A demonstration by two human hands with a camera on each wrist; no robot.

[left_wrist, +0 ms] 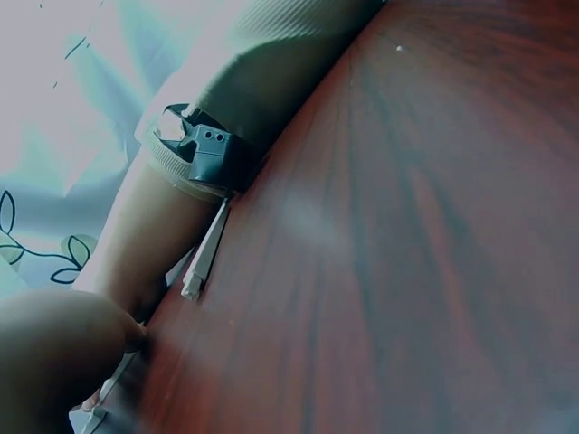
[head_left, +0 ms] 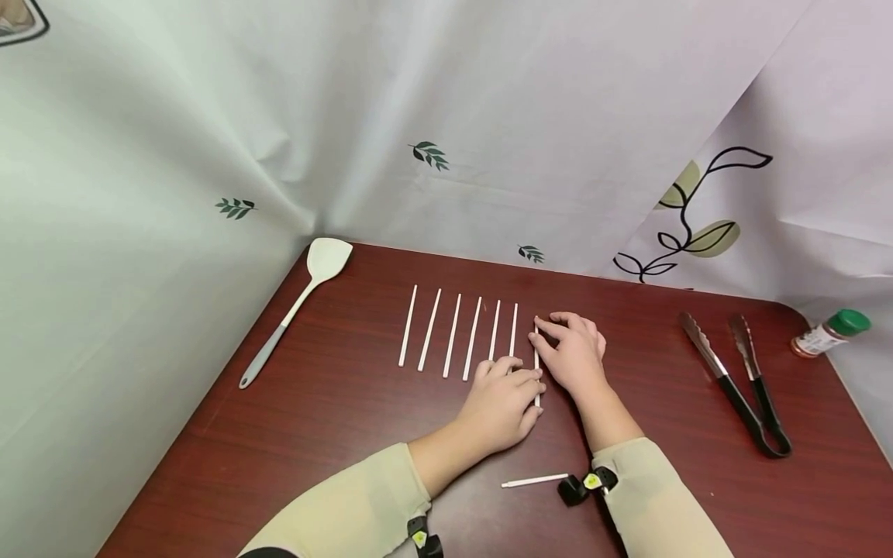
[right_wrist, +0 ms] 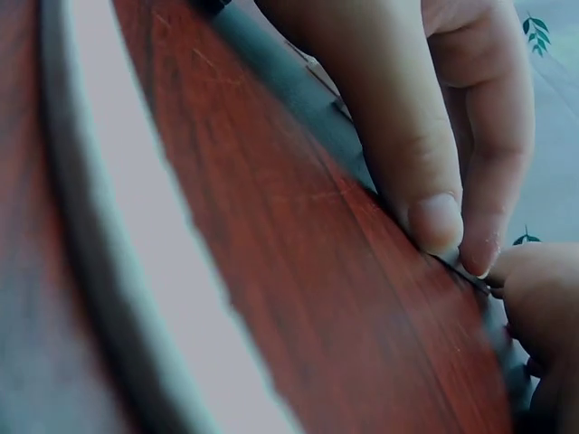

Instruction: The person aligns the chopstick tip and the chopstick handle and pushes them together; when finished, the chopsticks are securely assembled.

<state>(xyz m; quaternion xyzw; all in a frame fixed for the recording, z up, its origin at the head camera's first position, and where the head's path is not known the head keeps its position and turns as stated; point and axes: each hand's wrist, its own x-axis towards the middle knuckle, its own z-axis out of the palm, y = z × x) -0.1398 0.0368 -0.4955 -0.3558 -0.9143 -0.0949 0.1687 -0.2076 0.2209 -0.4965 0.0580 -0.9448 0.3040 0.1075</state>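
Several thin white sticks (head_left: 451, 335) lie side by side in a row on the dark red table. At the row's right end, one white stick (head_left: 536, 358) lies between both hands. My right hand (head_left: 575, 353) pinches its far part with thumb and index finger; the right wrist view shows those fingertips down at the tabletop. My left hand (head_left: 498, 407) holds the same stick's near end, its fingers partly covering it and the near ends of neighbouring sticks. Nearer, a loose white stick (head_left: 534, 480) lies crosswise by the right wrist; its narrower stepped tip shows in the left wrist view.
A white spatula (head_left: 296, 306) with a grey handle lies along the table's left edge. Spread metal tongs (head_left: 739, 387) with black handles lie on the right, near a green-capped spice jar (head_left: 826, 335). Leaf-printed white cloth (head_left: 474, 209) hangs behind the table.
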